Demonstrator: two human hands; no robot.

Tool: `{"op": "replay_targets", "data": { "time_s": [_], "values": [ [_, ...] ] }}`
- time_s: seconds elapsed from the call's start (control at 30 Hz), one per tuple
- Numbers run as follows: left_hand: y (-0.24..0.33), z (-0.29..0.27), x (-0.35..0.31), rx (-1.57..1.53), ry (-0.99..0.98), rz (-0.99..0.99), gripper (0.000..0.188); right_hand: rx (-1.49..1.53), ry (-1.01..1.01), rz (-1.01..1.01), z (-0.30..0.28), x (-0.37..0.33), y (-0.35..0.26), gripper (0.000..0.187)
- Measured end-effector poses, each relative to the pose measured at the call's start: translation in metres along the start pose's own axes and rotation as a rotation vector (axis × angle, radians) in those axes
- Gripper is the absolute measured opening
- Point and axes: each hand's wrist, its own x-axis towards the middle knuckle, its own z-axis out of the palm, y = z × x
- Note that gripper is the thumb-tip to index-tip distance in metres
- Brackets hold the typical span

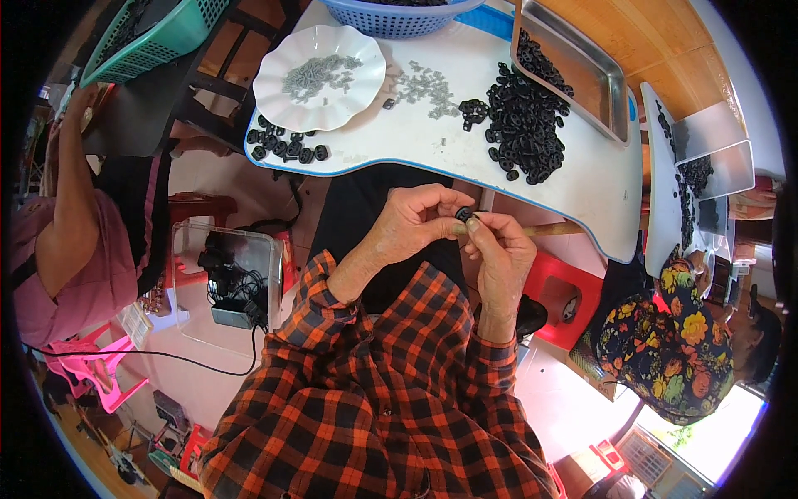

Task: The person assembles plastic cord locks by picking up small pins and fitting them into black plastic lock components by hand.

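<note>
Just off the near edge of the white table, my left hand and my right hand meet over my lap. Between their fingertips is a small black plastic part, pinched from both sides. Its details are too small to make out. On the tabletop lies a large heap of similar black parts, with a smaller group of black pieces at the left edge. A scalloped white plate carries small grey pieces, and more grey pieces are scattered beside it.
A blue basket and a metal tray stand at the table's far side. People sit to the left and right, the right one by another table with black parts. A clear box and red stool flank me.
</note>
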Motion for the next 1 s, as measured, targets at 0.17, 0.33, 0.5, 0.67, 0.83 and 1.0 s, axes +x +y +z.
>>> {"op": "replay_targets", "data": {
  "time_s": [0.17,0.33,0.5,0.67,0.83,1.0],
  "values": [
    [0.002,0.0,0.0,0.011,-0.007,-0.018,0.027,-0.02,-0.013,0.002,-0.001,0.001,-0.001,0.01],
    [0.002,-0.001,0.001,0.055,-0.004,-0.003,0.027,-0.025,-0.023,0.025,-0.001,0.001,-0.001,0.009],
    [0.005,0.001,0.001,0.076,0.001,0.015,0.025,0.075,-0.014,0.037,0.0,0.002,0.001,0.008],
    [-0.001,-0.001,0.0,-0.039,-0.015,-0.023,0.026,0.084,-0.021,0.04,0.001,0.002,0.001,0.009],
    [0.0,-0.006,-0.001,-0.092,-0.026,-0.04,0.026,0.154,-0.114,0.068,-0.005,0.006,-0.001,0.009],
    [0.002,-0.006,-0.001,-0.147,-0.041,-0.057,0.026,0.264,-0.245,0.172,-0.013,0.014,0.004,0.009]
  ]
}}
